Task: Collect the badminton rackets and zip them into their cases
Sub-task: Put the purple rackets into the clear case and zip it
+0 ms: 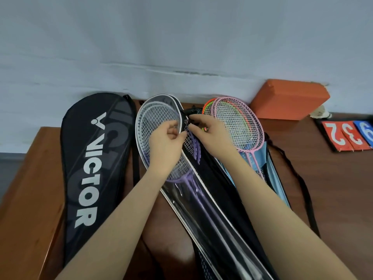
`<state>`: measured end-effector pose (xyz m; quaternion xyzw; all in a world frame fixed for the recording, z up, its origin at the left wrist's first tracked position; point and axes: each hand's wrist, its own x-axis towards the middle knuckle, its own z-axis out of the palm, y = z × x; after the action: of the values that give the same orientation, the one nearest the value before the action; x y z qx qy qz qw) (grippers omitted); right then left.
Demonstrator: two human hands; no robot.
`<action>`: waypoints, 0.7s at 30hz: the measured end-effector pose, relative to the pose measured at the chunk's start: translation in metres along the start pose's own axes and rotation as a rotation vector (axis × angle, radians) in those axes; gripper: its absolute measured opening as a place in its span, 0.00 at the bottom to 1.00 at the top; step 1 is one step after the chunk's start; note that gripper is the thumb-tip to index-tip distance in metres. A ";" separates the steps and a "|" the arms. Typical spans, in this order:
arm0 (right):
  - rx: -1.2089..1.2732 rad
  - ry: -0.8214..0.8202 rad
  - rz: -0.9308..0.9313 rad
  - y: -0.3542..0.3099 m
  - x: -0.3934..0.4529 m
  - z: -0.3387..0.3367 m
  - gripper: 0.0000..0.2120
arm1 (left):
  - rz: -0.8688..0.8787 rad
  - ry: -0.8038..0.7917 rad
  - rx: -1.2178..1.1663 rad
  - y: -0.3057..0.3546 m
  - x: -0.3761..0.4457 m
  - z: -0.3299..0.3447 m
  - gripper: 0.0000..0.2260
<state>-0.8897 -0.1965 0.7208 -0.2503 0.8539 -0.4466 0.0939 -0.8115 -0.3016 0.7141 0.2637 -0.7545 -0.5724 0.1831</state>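
Purple rackets (pixel 156 120) lie inside a clear-fronted case (pixel 203 209) with white piping, in the middle of the table. My left hand (pixel 165 146) pinches the case's edge near the head. My right hand (pixel 212 136) pinches the zip pull (pixel 186 121) at the case's black rim. Pink rackets (pixel 240 122), with an orange one (pixel 207 105) behind them, rest on a light blue case (pixel 270 178) to the right. A black VICTOR case (pixel 94 168) lies shut on the left.
The brown wooden table (pixel 333 188) stands against a pale wall. An orange foam block (pixel 288 99) sits at the back right, with a shuttlecock (pixel 321 114) and a red and blue score flipper (pixel 347 134) beside it. Black straps (pixel 302 188) trail on the right.
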 end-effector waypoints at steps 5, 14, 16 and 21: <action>0.040 0.070 -0.049 -0.008 0.000 0.004 0.07 | 0.020 -0.009 -0.034 -0.001 -0.005 -0.007 0.13; -0.071 0.102 -0.284 -0.007 -0.009 -0.003 0.04 | 0.004 0.037 0.041 0.003 -0.003 -0.014 0.15; -0.107 0.070 -0.370 -0.005 -0.013 -0.005 0.05 | 0.001 0.096 0.078 0.008 0.004 -0.016 0.16; -0.045 0.068 -0.356 0.002 -0.020 -0.004 0.04 | 0.045 0.080 0.151 0.020 0.013 -0.016 0.10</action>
<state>-0.8750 -0.1826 0.7207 -0.3841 0.8085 -0.4453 -0.0212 -0.8162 -0.3171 0.7375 0.2824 -0.7933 -0.4987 0.2056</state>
